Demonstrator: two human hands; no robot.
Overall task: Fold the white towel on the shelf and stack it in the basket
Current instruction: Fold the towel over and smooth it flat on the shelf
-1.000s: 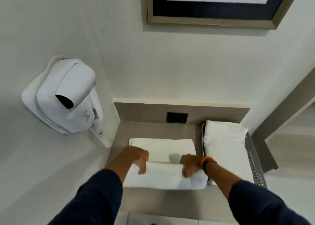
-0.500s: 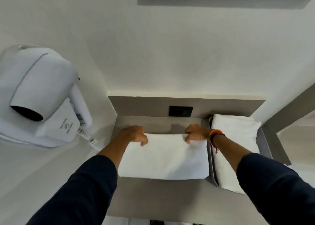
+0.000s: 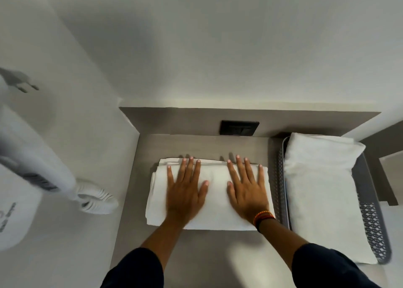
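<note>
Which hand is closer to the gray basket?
Right. The right hand lies flat on the folded towel beside the basket; the left hand rests farther away on the towel's other half.

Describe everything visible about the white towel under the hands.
The white towel is soft-looking cloth folded into a thick rectangle, layered edges showing at its far left corner. It lies flat on the grey shelf, left of the basket. The left hand and right hand press on it, palms down, fingers spread.
</note>
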